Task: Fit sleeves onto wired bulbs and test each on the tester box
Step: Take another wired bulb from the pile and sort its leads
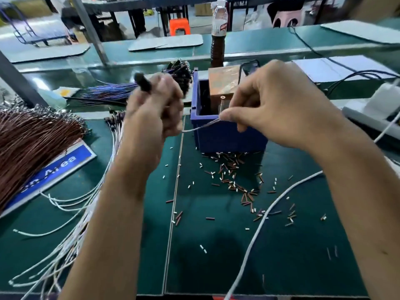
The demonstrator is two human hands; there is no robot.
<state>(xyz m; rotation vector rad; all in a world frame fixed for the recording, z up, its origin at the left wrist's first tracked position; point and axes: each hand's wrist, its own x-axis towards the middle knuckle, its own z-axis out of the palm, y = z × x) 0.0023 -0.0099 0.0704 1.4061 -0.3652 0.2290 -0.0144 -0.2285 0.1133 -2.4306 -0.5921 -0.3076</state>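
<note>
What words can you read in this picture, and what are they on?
"Area" stands on the blue sign lying on the table at the left; the word before it is partly hidden under the brown wires.
The bottle label has red print, too blurred to read.
No other text shows.

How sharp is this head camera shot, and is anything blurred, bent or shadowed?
In the head view, the left hand and the dark sleeve it grips are smeared by motion; the thin wire running to the right hand is soft too. The scattered tube offcuts stay crisp. Wide-angle distortion bows the far bench edge, and a dim shadow falls on the green mat.
</note>
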